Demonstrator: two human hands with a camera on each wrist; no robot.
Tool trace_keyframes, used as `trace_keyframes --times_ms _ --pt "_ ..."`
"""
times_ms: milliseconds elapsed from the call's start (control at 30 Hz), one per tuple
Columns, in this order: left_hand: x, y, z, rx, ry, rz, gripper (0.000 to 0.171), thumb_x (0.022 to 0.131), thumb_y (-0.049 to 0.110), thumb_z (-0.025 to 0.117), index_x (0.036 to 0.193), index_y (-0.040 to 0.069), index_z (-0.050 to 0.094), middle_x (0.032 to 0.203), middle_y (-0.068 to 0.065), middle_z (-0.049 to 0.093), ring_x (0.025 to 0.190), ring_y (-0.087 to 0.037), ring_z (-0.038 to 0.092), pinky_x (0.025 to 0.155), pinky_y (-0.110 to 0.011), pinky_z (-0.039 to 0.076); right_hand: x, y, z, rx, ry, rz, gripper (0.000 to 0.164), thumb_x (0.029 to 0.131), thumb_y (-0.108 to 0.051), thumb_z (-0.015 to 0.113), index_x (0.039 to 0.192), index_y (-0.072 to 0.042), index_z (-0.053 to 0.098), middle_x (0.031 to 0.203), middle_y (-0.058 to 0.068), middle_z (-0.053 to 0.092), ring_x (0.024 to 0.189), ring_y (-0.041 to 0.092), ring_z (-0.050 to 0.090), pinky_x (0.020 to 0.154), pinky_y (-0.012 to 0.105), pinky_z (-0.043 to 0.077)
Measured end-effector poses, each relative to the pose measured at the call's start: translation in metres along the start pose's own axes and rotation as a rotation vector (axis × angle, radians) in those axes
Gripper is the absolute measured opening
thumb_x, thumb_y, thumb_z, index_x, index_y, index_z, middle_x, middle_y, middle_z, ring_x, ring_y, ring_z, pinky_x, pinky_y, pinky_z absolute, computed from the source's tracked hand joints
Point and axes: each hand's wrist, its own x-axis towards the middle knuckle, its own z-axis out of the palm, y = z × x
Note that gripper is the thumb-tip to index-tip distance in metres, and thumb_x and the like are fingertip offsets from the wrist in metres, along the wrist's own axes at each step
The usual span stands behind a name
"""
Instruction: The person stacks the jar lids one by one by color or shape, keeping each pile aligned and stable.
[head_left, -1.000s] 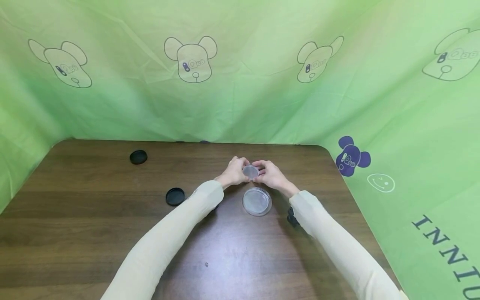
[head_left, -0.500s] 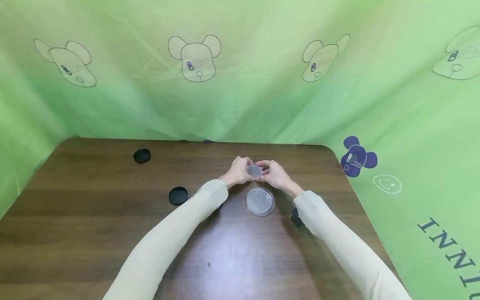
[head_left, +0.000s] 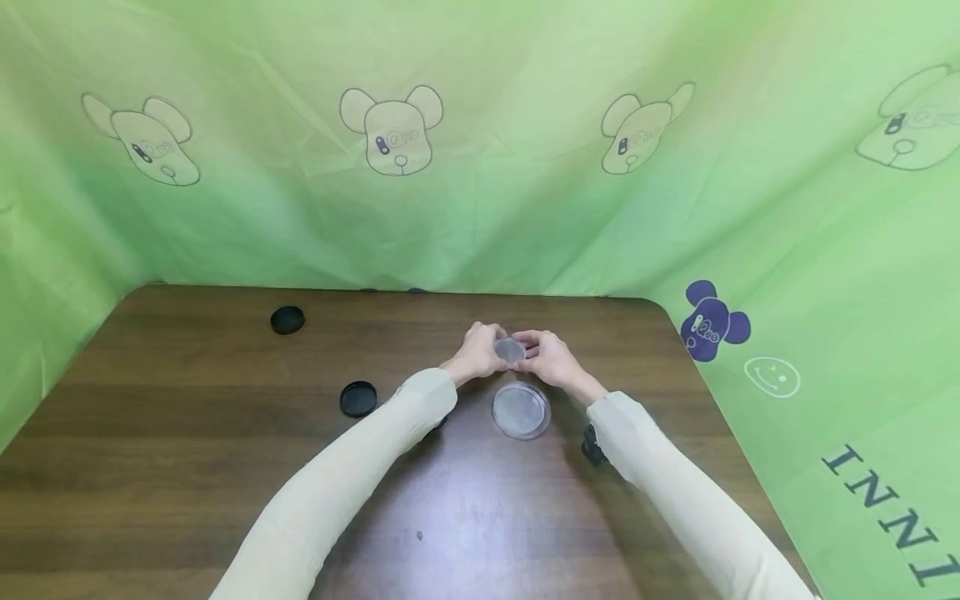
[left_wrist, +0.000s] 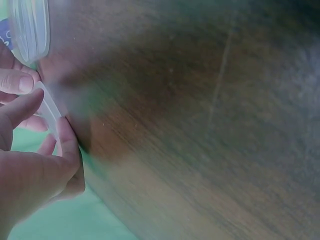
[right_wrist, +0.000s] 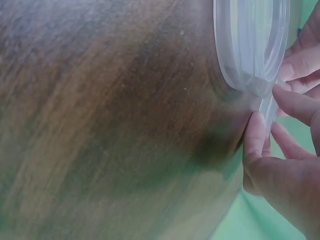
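Both hands hold a small clear round plastic lid (head_left: 511, 351) between them, above the far half of the table. My left hand (head_left: 482, 350) pinches its left edge with thumb and fingers; in the left wrist view the lid (left_wrist: 51, 112) shows edge-on between the fingertips. On the opposite edge my right hand (head_left: 552, 358) pinches too, and the right wrist view has the lid (right_wrist: 268, 111) partly hidden by fingers. Just nearer than the hands lies a stack of larger clear round lids (head_left: 521, 410), whose layered rims (right_wrist: 252, 45) show up close in the right wrist view.
Two black round lids, a far one (head_left: 287, 320) and a nearer one (head_left: 358, 399), lie left on the brown wooden table (head_left: 187, 467). A dark object (head_left: 593, 446) sits partly under the right sleeve. Green cloth (head_left: 480, 192) hangs behind and to the right.
The head view has shifted slightly. Both hands keep their pinch on the small lid in the same spot beyond the stack, and the lids on the table stay put.
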Motion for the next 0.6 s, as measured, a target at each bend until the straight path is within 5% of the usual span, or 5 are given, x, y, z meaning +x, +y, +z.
trace_keyframes --times_ms 600 --pt "-0.0041 0.0046 -0.0015 -0.044 -0.025 0.001 0.05 0.074 0.006 0.081 0.118 -0.006 0.061 0.114 -0.018 0.059 0.113 -0.032 0.047 0.097 -0.038 0.039 -0.0086 -0.0028 -0.0038 0.018 -0.009 0.003 0.05 0.08 0.01 0.068 0.128 0.013 0.052 0.11 0.028 0.063 0.1 0.038 0.063 0.082 0.036 0.054"
